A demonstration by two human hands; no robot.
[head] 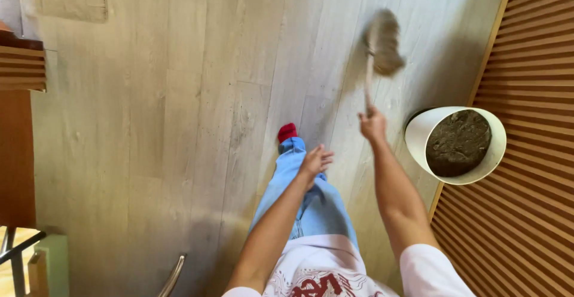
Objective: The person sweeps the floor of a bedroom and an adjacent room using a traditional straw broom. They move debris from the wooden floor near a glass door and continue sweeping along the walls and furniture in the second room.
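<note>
My right hand (373, 125) grips the thin wooden handle of a broom (382, 41). Its bushy brown head is blurred and rests on the pale plank floor (179, 123) ahead of me. My left hand (315, 161) hangs free over my leg with its fingers apart and nothing in it. Below it are my blue jeans (302, 201) and a red sock (287, 132).
A white round pot (421, 135) filled with dark soil stands at the right, against a wall of wooden slats (526, 94). Brown wooden furniture (18, 141) lines the left edge. A metal bar (173, 276) and a green box (52, 261) sit at the bottom left.
</note>
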